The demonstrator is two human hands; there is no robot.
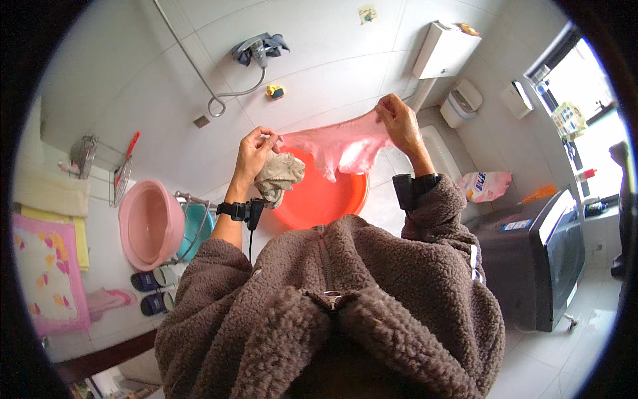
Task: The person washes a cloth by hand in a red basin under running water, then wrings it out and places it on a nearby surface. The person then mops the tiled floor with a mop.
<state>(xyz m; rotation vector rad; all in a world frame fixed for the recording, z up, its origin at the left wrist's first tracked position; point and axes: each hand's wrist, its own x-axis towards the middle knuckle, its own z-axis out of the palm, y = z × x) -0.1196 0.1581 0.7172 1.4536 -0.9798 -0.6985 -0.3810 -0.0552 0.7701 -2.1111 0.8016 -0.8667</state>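
Observation:
Pink underpants (339, 143) are stretched out between my two hands by the upper edge, above an orange-red basin (319, 206). My left hand (254, 154) pinches one top corner between thumb and fingers. At the opposite corner my right hand (400, 126), held a little higher, is closed on the cloth. Below the waist edge the fabric hangs in wet-looking folds and covers the far part of the basin. A crumpled beige cloth (279, 176) is beside my left hand, at the basin's left rim; what supports it cannot be seen.
A pink basin (149, 226) and a teal basin (194, 233) hang on a rack at left, near slippers (154, 292). At right stand a dark washing machine (525, 259), a detergent bag (486, 186) and a lidded bin (460, 103). A shower hose (216, 106) hangs on the far wall.

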